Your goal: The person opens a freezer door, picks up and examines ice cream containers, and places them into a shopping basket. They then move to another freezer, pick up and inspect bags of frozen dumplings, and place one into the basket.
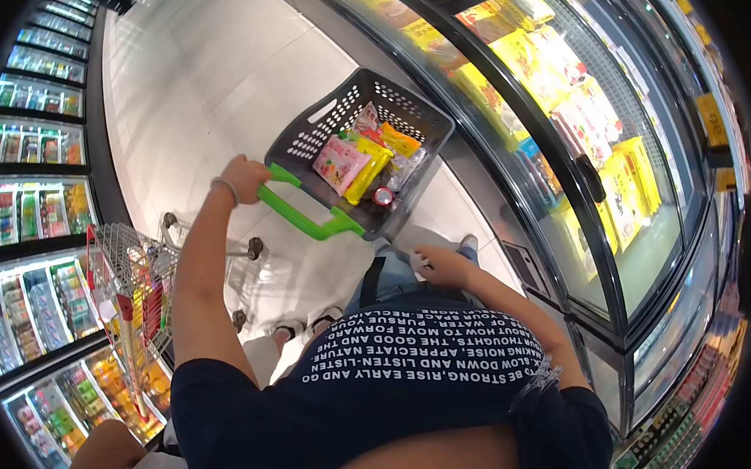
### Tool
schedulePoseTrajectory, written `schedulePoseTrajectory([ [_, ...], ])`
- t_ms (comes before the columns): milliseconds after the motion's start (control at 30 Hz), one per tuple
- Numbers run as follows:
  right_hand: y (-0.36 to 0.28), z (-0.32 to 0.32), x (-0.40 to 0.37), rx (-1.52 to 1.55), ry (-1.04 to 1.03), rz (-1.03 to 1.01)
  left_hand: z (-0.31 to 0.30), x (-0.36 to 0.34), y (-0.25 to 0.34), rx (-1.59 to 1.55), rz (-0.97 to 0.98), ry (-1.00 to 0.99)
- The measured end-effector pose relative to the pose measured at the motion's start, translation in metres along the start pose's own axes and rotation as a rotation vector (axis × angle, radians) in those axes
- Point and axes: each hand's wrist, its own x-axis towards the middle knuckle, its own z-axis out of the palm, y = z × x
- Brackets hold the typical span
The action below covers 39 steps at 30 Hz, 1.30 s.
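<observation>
My left hand [247, 179] is wrapped round the end of the green handle [308, 222] of a dark grey shopping basket [308, 138]. Inside the basket lie a pink package [340, 165], a yellow package [368, 173], an orange package [400, 140] and a clear silvery package [404, 166], with a small red-rimmed round item [383, 197] near them. My right hand [432, 265] is at my waist, in front of the jeans, its fingers curled round something whitish and too small to make out. It is apart from the basket.
A glass-topped freezer [550, 142] with yellow packages runs along the right. At the lower left stands a wire shopping cart [149, 265], with another person's bare arm [109, 448] near it. Lit drink shelves [36, 144] line the left. Pale floor tiles [206, 64] lie ahead.
</observation>
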Motion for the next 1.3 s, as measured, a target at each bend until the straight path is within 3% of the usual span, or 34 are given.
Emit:
schedulePoseTrajectory([
  [100,0.033,-0.001,-0.034,0.002,0.187,0.179,-0.009,0.012,-0.035,0.029,-0.181,-0.061],
  [200,0.044,-0.018,-0.074,0.171,0.316,0.319,-0.008,0.035,-0.056,0.153,-0.285,0.016],
  [367,0.069,-0.029,-0.109,0.333,0.537,0.387,-0.080,0.075,-0.023,0.126,-0.500,-0.522],
  [467,0.086,-0.063,-0.130,0.270,0.682,0.366,-0.135,0.141,0.050,-0.153,-0.436,0.099],
  [500,0.088,-0.078,-0.138,0.192,0.746,0.341,-0.149,0.167,0.073,-0.223,-0.292,0.204],
  [600,0.102,-0.115,-0.165,0.051,1.055,0.340,-0.177,0.245,0.153,-0.370,0.086,0.438],
  [733,0.137,-0.166,-0.212,-0.222,1.470,0.207,-0.210,0.334,0.281,-0.516,0.329,0.527],
  [833,0.165,-0.189,-0.235,-0.259,1.477,0.315,-0.214,0.381,0.351,-0.451,0.451,0.416],
  [867,0.185,-0.207,-0.258,-0.277,1.433,0.329,-0.221,0.401,0.393,-0.391,0.448,0.375],
  [933,0.194,-0.214,-0.252,-0.342,1.385,0.356,-0.211,0.417,0.417,-0.257,0.435,0.113],
  [967,0.201,-0.213,-0.251,-0.340,1.316,0.412,-0.198,0.420,0.431,-0.226,0.405,0.145],
  [1133,0.212,-0.215,-0.242,-0.453,1.072,0.453,-0.182,0.412,0.452,-0.123,0.393,0.176],
  [1300,0.212,-0.210,-0.222,-0.410,0.932,0.526,-0.188,0.423,0.452,-0.227,0.389,-0.018],
])
